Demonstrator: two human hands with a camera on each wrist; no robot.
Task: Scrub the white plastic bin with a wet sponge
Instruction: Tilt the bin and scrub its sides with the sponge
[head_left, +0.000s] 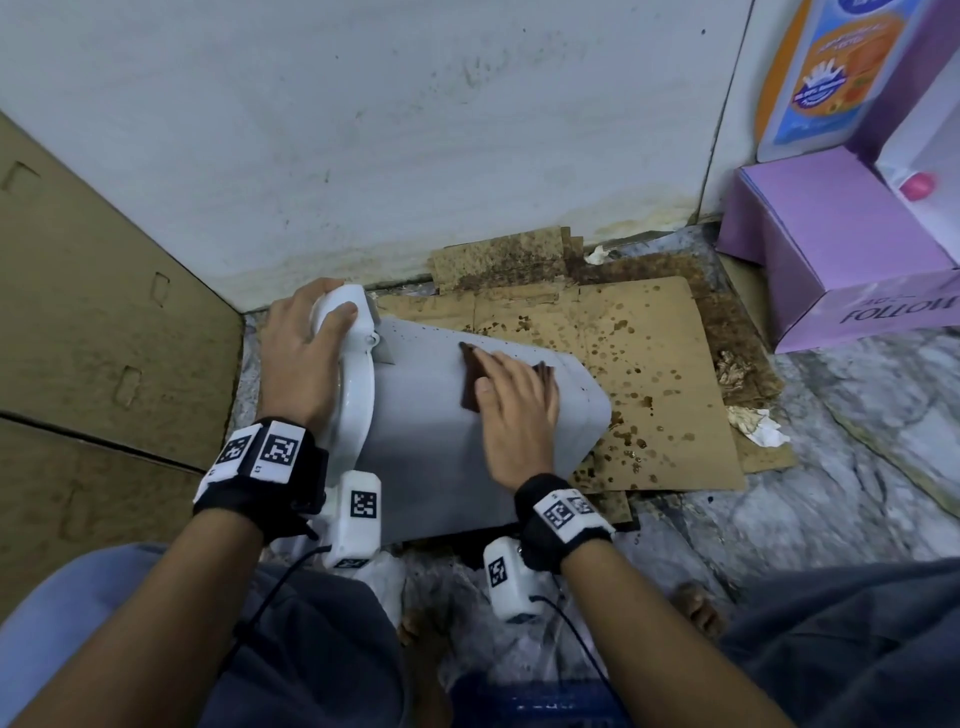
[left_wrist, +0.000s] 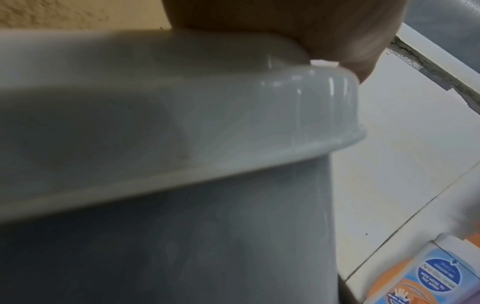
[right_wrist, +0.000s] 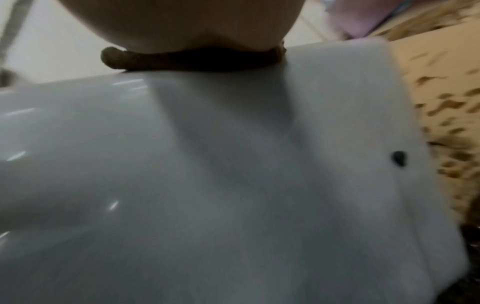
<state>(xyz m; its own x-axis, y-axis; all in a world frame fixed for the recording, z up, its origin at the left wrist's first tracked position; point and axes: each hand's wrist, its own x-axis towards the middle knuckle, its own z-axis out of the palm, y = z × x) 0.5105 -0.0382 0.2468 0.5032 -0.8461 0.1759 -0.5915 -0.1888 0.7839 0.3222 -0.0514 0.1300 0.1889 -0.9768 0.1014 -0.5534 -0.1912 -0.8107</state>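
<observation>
Bin (head_left: 436, 431): white plastic, lying on its side on the floor, partly over a stained cardboard sheet (head_left: 649, 364); lid end twd left, base end twd right, near the sheet's mid.
Long axis: runs left-right across the head view, tilted a bit away at the right end.
Sponge (head_left: 470, 379): dark brown, flat, thin; lies on the upturned side wall, abt midway along the bin; in the right wrist view squashed flat betw palm and wall.
Right hand (head_left: 514, 410): flat on top of sponge, fingers (head_left: 511, 364) straight, pointing up-left over the wall; pressing, not curled round anything.
Left hand (head_left: 301, 358): wrapped over the lid end (head_left: 345, 317), fingers curled on the rim, thumb across the top; gripping bin to steady it.
Key relation: unscrubbed wall extends both ways from sponge along the axis; right hand nearer the base, left pinned at lid. Likely strokes go lengthwise, w/ left bracing vs slide.
Surface: smooth, glossy, wet sheen w/ streak highlights; one dark speck (right_wrist: 398, 158) near the base step.
Shape: rounded-rectangular body, tapering twd base, stepped band near that end; flared lid rim.
Floor (head_left: 831, 493): grey marbled stone.
Cardboard: matte, soggy-looking, brown spatter.
Risk: slick plastic may roll or skid under push.
</observation>
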